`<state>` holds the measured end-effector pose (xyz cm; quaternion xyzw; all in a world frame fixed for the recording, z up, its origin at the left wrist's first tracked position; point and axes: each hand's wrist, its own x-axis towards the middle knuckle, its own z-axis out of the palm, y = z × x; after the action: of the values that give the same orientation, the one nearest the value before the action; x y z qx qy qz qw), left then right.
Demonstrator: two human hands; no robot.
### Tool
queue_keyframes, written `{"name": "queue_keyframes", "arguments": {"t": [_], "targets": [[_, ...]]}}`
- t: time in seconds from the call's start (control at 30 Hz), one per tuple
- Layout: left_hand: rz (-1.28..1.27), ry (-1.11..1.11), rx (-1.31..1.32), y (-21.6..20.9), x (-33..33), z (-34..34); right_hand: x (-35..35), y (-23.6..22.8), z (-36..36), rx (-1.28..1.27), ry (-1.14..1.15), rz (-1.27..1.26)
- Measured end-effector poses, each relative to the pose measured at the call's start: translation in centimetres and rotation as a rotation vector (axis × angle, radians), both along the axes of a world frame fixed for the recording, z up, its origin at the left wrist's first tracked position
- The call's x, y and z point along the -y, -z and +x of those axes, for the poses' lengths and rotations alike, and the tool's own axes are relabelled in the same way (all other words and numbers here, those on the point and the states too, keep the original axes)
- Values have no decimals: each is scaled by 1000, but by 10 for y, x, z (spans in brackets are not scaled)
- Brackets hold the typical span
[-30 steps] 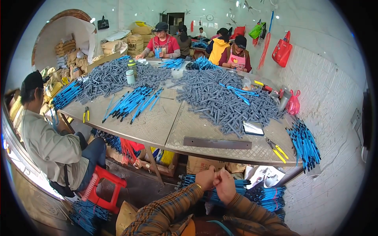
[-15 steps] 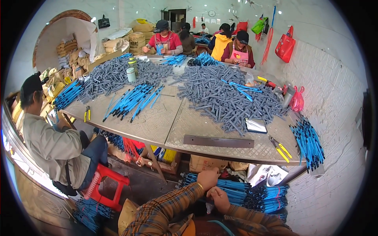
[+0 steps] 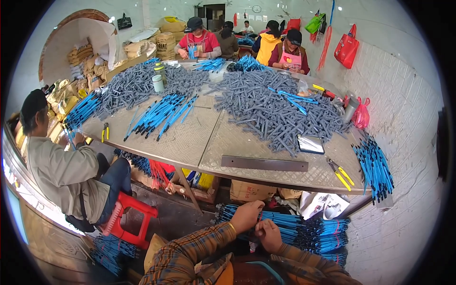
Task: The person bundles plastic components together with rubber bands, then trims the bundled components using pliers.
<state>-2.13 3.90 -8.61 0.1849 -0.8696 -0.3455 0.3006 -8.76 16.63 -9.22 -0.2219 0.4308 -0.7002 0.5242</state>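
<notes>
My left hand (image 3: 246, 216) is closed, its fingers pinched over the bundles of blue rods (image 3: 285, 222) with black ends under the table's near edge. Just below and to its right, my right hand (image 3: 269, 236) is closed too, thumb against curled fingers. A small bit of red shows between the two hands, but what the fingers pinch is too small to make out. Thin red ties go round the stacked bundles (image 3: 335, 240) to the right of my right hand.
On the table (image 3: 190, 152) lie heaps of grey plastic pieces (image 3: 266, 109), loose blue rods (image 3: 161, 116), a flat metal bar (image 3: 264, 163), yellow-handled pliers (image 3: 341, 175) and a phone (image 3: 311, 144). A co-worker (image 3: 66, 166) sits at left on a red stool (image 3: 130, 218). Others work across the table.
My left hand has shifted slightly left, and a bit of red now shows between my hands. The seated co-worker's hands have moved up and right, with the head turned more toward the table.
</notes>
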Motion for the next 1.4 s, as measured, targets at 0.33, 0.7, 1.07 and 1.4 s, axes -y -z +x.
{"name": "queue_keyframes", "arguments": {"t": [0.33,0.7,1.07,1.4], "targets": [[-222,-93,77,-36,-11,42,-3,6,-1,36,-18,-48],[644,-32,530,-8,-14,80,-5,9,-2,41,-55,-54],[1318,-45,224,-15,-49,77,-6,11,-5,43,-30,-39],[-297,97,186,-15,-22,70,2,14,3,34,-140,-34]]}}
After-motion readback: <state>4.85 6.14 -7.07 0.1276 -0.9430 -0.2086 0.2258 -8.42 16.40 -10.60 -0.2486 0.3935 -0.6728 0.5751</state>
